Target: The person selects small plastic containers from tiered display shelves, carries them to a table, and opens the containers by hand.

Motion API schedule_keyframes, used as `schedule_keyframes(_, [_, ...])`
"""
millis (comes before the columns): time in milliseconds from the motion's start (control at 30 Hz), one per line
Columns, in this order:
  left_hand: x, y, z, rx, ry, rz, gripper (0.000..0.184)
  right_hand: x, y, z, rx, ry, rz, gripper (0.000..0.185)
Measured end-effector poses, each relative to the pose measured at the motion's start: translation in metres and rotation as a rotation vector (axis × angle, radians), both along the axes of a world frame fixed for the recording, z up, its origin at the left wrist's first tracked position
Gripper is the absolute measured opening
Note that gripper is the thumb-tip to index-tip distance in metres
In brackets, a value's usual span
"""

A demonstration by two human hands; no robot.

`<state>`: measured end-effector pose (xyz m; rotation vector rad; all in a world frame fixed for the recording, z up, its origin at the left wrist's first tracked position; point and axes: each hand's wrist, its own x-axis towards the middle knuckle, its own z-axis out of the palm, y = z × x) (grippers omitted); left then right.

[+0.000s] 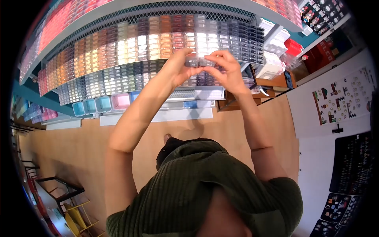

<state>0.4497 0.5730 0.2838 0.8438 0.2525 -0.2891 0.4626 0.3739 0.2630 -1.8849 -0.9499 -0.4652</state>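
Note:
Both arms reach up to the shelves. My left hand [177,68] is closed around a small clear plastic box [192,62] with something greyish inside. From the other side, my right hand [226,70] pinches a second small clear piece [206,62], right beside the first. Whether these are two boxes or two parts of one, I cannot tell. Just behind the hands stand columns of stacked small clear boxes [154,41], sorted by colour from orange and brown through white to black. The fingers cover part of the boxes.
Blue baskets [103,104] and a pink basket [120,101] hang below the shelves. To the right are white trays [272,65], a red bin [293,47], and a wooden unit [272,83]. A white display panel [308,118] stands farther right, a yellow-framed stool [75,217] at lower left.

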Motion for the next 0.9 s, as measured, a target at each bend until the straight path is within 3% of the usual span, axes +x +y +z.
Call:
schedule_keyframes(133, [-0.031, -0.033, -0.052, -0.049, 0.159, 0.074, 0.021, -0.016, -0.034, -0.047, -0.133, 0.154, 0.063, 0.032])
schedule_keyframes(267, [-0.067, -0.069, -0.132, -0.246, 0.355, 0.089, 0.021, -0.029, -0.081, -0.097, -0.233, 0.484, 0.110, 0.027])
schedule_keyframes(400, [-0.125, -0.109, -0.198, -0.409, 0.473, 0.270, 0.020, -0.001, -0.138, -0.146, -0.224, 0.513, 0.049, 0.029])
schedule_keyframes(500, [-0.167, -0.134, -0.215, -0.494, 0.565, 0.420, 0.021, 0.053, -0.170, -0.175, -0.203, 0.403, -0.180, 0.026])
schedule_keyframes(600, [-0.198, -0.153, -0.226, -0.526, 0.643, 0.530, 0.020, 0.120, -0.187, -0.185, -0.325, 0.122, -0.343, 0.025])
schedule_keyframes(700, [-0.223, -0.165, -0.234, -0.561, 0.669, 0.625, 0.018, 0.168, -0.179, -0.178, -0.504, -0.037, -0.389, 0.028])
schedule_keyframes(800, [-0.242, -0.172, -0.239, -0.540, 0.680, 0.693, 0.019, 0.212, -0.167, -0.198, -0.694, -0.371, -0.467, 0.033])
schedule_keyframes(867, [-0.252, -0.174, -0.247, -0.538, 0.680, 0.721, 0.019, 0.228, -0.160, -0.207, -0.847, -0.262, -0.520, 0.037])
schedule_keyframes(900, [-0.257, -0.174, -0.251, -0.553, 0.677, 0.732, 0.019, 0.255, -0.166, -0.235, -0.870, -0.333, -0.515, 0.043])
